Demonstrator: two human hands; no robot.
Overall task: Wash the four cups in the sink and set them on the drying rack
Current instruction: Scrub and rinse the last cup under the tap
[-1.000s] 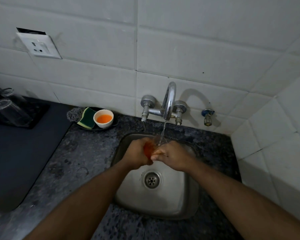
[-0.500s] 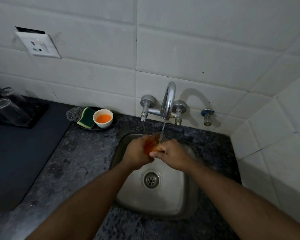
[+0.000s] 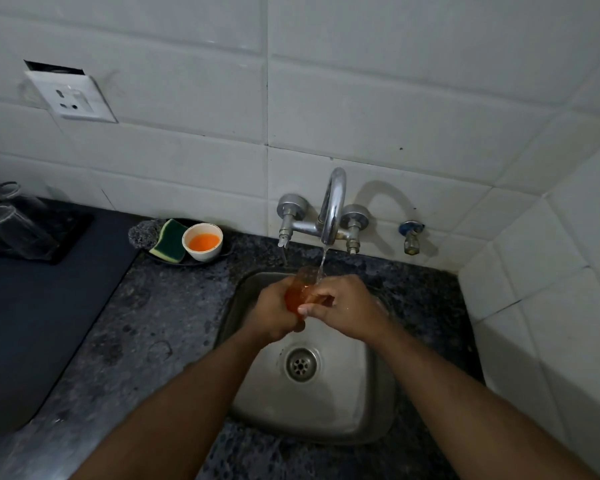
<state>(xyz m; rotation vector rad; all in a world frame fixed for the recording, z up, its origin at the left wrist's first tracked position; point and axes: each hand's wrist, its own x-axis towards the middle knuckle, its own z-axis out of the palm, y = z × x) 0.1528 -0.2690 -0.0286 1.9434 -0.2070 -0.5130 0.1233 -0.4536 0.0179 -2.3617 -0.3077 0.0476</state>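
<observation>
**Ana:** Cups first, where does the count stand?

**Ben:** One orange-tinted glass cup (image 3: pixel 297 294) is in hand under the running tap (image 3: pixel 331 206), above the steel sink (image 3: pixel 371 403). The left hand (image 3: pixel 274 311) has its fingers curled round the cup's side. The right hand (image 3: pixel 343 306) meets it from the other side, fingers bent onto or into the cup; my guess is it's rubbing the glass, but the fingertips are partly hidden.

**Ana:** And the rest?

**Ben:** Far out beyond the left hand, at the edge of view, clear glasses (image 3: pixel 13 226) stand on a dark tray or rack (image 3: pixel 73 233). I make out two, maybe more; it's dim and cut off there, so I can't give a sure number, nor say they're washed.

**Ana:** Anything waiting in the basin?

**Ben:** Below the hands I see only bare steel and the drain (image 3: pixel 300 364). No other cup shows.

**Ana:** So how far along?

**Ben:** I'd judge this cup is mid-rinse, possibly a late one, since nothing else waits in the basin. What's left for it: finish rinsing, then carry it out past the left hand to the rack.

**Ana:** Washing kit?

**Ben:** A green-and-yellow sponge (image 3: pixel 169 241) and a small white bowl of orange liquid (image 3: pixel 202 241) sit beyond the left hand, near the wall, both untouched.
</observation>
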